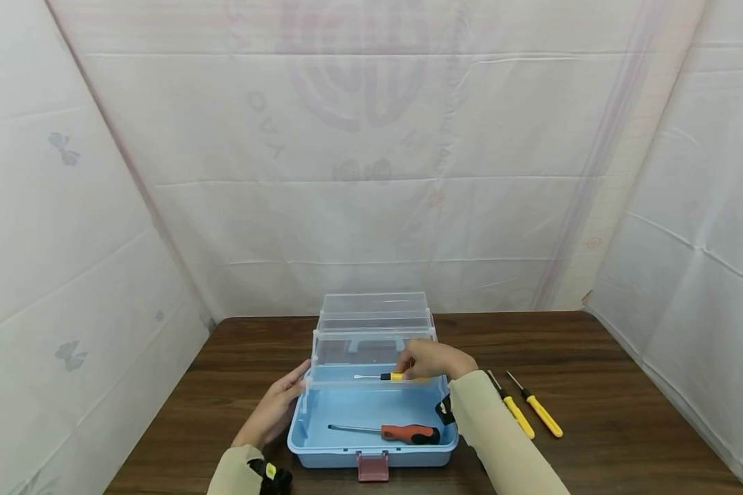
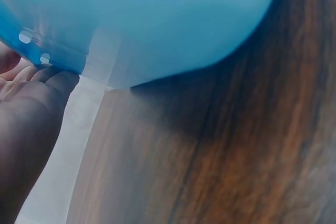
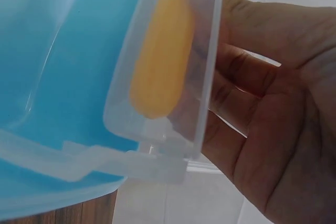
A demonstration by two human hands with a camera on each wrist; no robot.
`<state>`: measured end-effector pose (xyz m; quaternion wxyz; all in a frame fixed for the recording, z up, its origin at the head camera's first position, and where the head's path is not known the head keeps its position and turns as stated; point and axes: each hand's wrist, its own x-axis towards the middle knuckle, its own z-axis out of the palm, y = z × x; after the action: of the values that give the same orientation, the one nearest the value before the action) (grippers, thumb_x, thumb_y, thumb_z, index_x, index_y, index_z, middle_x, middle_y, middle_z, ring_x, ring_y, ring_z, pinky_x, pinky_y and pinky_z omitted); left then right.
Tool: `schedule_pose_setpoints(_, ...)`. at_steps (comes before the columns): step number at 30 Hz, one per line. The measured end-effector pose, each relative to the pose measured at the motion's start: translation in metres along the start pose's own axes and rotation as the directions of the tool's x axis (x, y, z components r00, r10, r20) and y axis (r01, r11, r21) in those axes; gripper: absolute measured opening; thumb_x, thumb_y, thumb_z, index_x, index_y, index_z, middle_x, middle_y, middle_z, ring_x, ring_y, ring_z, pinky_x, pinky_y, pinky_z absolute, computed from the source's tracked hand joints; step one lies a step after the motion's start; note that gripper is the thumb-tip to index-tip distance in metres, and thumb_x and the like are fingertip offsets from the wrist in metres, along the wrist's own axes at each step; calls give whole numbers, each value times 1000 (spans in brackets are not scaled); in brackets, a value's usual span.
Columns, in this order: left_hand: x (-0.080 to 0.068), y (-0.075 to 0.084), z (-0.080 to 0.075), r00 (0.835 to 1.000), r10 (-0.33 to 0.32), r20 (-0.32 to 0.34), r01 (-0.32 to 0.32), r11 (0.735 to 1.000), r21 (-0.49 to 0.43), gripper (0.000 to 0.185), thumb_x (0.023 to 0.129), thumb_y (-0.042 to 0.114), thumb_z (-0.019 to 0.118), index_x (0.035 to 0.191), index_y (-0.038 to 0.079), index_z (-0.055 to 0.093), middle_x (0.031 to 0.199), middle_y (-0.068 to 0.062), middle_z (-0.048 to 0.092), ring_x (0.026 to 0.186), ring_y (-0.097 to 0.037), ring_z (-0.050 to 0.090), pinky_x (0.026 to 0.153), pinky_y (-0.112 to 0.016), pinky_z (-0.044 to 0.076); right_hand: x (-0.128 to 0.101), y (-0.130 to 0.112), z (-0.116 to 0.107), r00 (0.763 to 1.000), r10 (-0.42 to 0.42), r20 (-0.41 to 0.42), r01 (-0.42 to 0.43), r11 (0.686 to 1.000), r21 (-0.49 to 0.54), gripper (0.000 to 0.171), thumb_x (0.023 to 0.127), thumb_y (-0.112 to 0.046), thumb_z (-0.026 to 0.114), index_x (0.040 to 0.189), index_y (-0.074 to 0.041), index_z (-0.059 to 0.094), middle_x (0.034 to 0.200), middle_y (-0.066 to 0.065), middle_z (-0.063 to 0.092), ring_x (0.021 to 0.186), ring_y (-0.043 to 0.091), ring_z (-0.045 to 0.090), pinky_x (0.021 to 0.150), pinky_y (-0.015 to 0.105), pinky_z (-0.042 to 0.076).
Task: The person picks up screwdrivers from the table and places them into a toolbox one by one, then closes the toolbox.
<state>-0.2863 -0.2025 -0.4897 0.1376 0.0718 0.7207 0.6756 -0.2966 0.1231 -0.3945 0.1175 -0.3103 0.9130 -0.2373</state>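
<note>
A light blue toolbox [image 1: 371, 458] stands with its lid and clear trays raised at the back. My right hand [image 1: 436, 359] pinches a small screwdriver's yellow handle [image 3: 163, 51] over the clear tray [image 3: 115, 121]; its blade points left. Fairly straight, the fingers of my left hand [image 1: 277, 405] touch the box's left side near the tray hinge. In the left wrist view, those fingers lie against the blue wall [image 2: 173, 30], partly hidden by it. On the box floor rests a larger screwdriver with a red and black handle [image 1: 408, 434], its shaft toward the left.
Two yellow-handled screwdrivers [image 1: 541, 414] lie on the dark wooden table [image 1: 619, 412], right of the box and beside my right forearm. A pink latch [image 1: 373, 467] hangs at the box front. White sheeting [image 1: 371, 227] encloses the table's back and sides.
</note>
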Motion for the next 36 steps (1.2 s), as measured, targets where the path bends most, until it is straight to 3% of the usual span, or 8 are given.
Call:
schedule_pose_setpoints(9,-2,0,0,1000,-7,11,7,1000,3,56,103,19,41,153,5,20,160,-20,12,146,-41,15,113,-57,22,0,0,1,1000,5,2,-5,1000,8,13,87,-3,67,94,-7,77,86,0,71,76,9,56,70,27,53)
schedule_pose_setpoints(22,-2,0,-2,1000,-1,3,1,1000,-7,57,103,21,43,153,4,21,160,-20,13,146,-41,15,114,-58,21,-2,0,1,999,43,-16,-42,998,49,15,90,-6,63,99,-8,75,90,-1,70,82,12,58,78,35,55)
schedule_pose_setpoints(29,-2,0,-2,1000,0,-5,-1,1000,-11,57,103,21,42,152,4,21,160,-20,14,146,-41,15,113,-58,22,-6,3,-1,998,48,-36,-44,994,105,19,92,-8,63,108,-4,72,103,4,70,92,16,62,82,37,56)
schedule_pose_setpoints(36,-2,0,-1,1000,3,8,-3,1000,-3,58,103,22,43,153,4,20,160,-20,13,146,-41,15,114,-58,21,-13,10,-8,997,-17,-79,25,994,102,21,93,-9,60,110,-4,72,108,8,71,92,15,64,81,36,57)
